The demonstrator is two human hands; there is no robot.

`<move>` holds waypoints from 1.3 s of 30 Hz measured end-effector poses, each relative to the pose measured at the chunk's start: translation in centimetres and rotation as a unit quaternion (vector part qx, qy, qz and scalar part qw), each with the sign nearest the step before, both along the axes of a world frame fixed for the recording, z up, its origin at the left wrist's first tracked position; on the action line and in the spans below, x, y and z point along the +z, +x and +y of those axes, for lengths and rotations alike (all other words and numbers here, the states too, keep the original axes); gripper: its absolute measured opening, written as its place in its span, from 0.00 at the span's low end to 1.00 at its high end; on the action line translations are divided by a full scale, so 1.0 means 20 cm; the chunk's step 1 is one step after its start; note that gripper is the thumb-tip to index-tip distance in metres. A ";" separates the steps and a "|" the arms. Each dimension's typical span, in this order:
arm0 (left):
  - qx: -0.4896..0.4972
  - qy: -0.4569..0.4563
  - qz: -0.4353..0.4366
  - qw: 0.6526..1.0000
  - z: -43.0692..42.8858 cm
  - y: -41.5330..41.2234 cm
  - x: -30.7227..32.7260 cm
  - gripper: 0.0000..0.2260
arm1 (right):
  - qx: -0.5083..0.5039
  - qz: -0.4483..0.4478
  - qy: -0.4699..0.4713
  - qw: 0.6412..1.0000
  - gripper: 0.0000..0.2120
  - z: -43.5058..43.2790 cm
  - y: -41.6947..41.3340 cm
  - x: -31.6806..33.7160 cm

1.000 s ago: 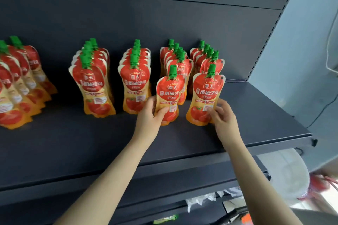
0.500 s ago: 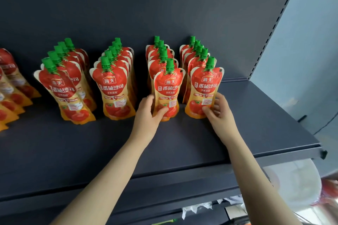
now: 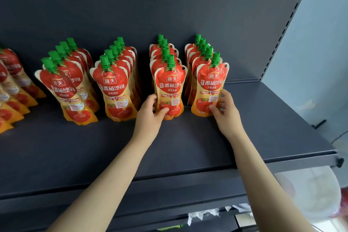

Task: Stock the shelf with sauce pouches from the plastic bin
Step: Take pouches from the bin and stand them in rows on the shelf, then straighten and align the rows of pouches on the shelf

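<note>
Red and orange sauce pouches with green caps stand in several rows on the dark shelf (image 3: pixel 188 147). My left hand (image 3: pixel 150 115) grips the lower part of the front pouch (image 3: pixel 170 88) of the second row from the right, thumb across its face. My right hand (image 3: pixel 226 111) holds the lower right edge of the front pouch (image 3: pixel 211 84) of the rightmost row. Both pouches stand upright on the shelf, close against the pouches behind them. The plastic bin is only a pale blur at the lower right (image 3: pixel 310 194).
More pouch rows stand to the left (image 3: pixel 114 88), (image 3: pixel 64 88), and leaning ones at the far left edge (image 3: pixel 11 88). The shelf's back panel rises behind. A pale wall (image 3: pixel 310 62) borders the right side. White plastic wrapping (image 3: pixel 211 213) lies on the lower level.
Both hands pushed their front pouches back against their rows, standing them more upright. The view shifted right, so the rows on the left slid toward the frame edge.
</note>
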State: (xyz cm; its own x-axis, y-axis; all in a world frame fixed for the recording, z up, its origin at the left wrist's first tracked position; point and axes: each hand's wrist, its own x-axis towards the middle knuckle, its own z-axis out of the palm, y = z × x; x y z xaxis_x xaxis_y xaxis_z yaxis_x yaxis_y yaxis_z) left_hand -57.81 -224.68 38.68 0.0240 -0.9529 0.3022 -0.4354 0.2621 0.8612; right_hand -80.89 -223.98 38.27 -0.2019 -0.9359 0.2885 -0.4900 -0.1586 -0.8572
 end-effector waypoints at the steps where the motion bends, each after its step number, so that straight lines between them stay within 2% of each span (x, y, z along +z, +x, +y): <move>1: 0.001 0.001 0.001 1.000 0.00 0.00 0.00 0.18 | -0.001 -0.001 0.002 1.000 0.23 0.00 0.00 0.00; 5: 0.011 0.010 0.022 1.000 0.02 0.00 0.01 0.19 | -0.014 -0.006 0.008 1.000 0.25 0.03 0.01 0.01; 8: 0.013 0.014 0.044 0.999 0.06 0.03 0.01 0.19 | -0.073 -0.012 -0.010 0.997 0.26 0.10 0.03 0.00; 11: 0.013 0.017 0.053 0.998 0.15 0.12 0.01 0.17 | -0.094 -0.017 -0.047 0.994 0.22 0.23 0.11 -0.01; 14: 0.015 0.010 0.046 0.999 0.26 0.27 0.01 0.14 | -0.049 -0.012 -0.073 0.996 0.17 0.32 0.24 -0.01; 18: 0.027 -0.009 0.039 0.999 0.40 0.53 0.01 0.14 | 0.028 -0.014 -0.081 0.996 0.17 0.36 0.50 0.05; 27: 0.149 -0.067 0.020 0.986 0.55 1.38 0.05 0.16 | 0.181 -0.038 -0.055 0.981 0.16 0.32 1.24 0.13; 33: 0.172 -0.084 0.029 0.981 0.52 1.85 0.07 0.17 | 0.209 -0.096 -0.025 0.973 0.15 0.25 1.77 0.12; 39: 0.126 -0.072 0.042 0.988 0.41 2.15 0.05 0.23 | 0.192 -0.104 -0.021 0.976 0.15 0.16 2.21 0.11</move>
State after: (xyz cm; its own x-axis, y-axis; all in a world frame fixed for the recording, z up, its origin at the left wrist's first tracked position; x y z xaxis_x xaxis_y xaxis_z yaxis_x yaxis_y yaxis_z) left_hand -14.73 -216.44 39.70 0.2865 -0.8607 0.4208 -0.4313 0.2763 0.8588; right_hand -36.78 -220.88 40.53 0.1034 -0.9424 0.3180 -0.2034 -0.3330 -0.9207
